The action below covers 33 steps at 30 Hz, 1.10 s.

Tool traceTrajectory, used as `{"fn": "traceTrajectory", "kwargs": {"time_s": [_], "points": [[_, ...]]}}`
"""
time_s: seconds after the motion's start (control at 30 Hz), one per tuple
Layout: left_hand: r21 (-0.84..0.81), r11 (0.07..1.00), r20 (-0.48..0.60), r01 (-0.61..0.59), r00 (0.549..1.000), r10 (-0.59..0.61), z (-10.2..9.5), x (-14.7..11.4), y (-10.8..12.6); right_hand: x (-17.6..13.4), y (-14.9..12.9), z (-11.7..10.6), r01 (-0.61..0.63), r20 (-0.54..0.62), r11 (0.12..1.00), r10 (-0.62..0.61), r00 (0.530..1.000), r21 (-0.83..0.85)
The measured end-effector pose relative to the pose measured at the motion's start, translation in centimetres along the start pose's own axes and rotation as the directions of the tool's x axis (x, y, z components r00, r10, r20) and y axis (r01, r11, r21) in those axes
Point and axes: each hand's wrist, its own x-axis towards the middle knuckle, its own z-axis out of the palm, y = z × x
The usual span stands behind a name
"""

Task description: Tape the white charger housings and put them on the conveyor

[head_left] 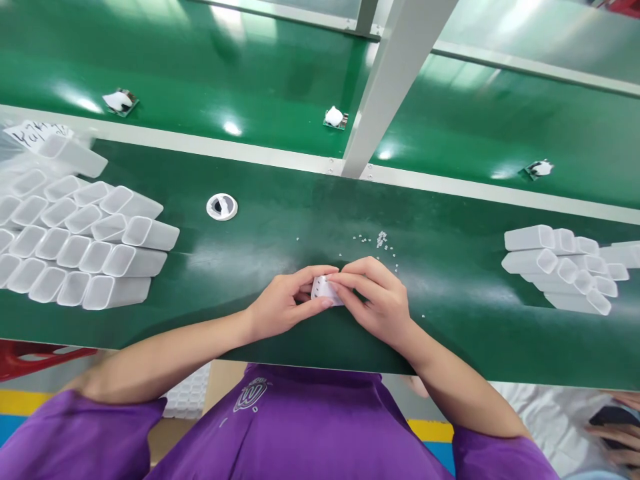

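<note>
Near the table's front edge my left hand (283, 303) grips a small white plastic housing (320, 288), with dark slots on the face turned to the left. Thumb and fingers hold it from opposite sides. My right hand (376, 297) is closed in a pinch against the housing's upper right; whatever lies between those fingertips is hidden. Just beyond the hands, tiny clear pieces (382, 239) lie in a small heap, several of them scattered around it.
Stacked white rectangular sleeves (120, 260) stand at left, with another stack (537, 261) at right. A round white and black object (222, 207) lies on the green table (240, 260). Behind a metal rail, small circuit boards (335, 119) sit on a green surface. A post (395, 80) rises there.
</note>
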Motion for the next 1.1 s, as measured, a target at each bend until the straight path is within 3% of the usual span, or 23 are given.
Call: {"fn": "traceTrajectory", "kwargs": {"time_s": [0.3, 0.6, 0.9, 1.1], "points": [[0.069, 0.998, -0.001, -0.009, 1.000, 0.009, -0.03, -0.06, -0.17, 0.16, 0.20, -0.14, 0.047, 0.014, 0.999, -0.047, 0.999, 0.001], [0.262, 0.963, -0.021, -0.056, 0.998, 0.064, -0.18, -0.09, 0.30, 0.10, 0.62, -0.12, 0.118, 0.024, 0.993, -0.118, 0.993, -0.025], [0.329, 0.943, -0.034, -0.057, 0.997, 0.072, -0.32, -0.12, 0.32, 0.05, 0.63, -0.53, 0.098, 0.065, 0.994, -0.094, 0.993, -0.050], [0.363, 0.931, -0.028, -0.042, 0.998, 0.056, -0.45, 0.01, 0.43, 0.02, 0.72, -0.62, 0.200, 0.092, 0.971, -0.189, 0.978, -0.130]]}}
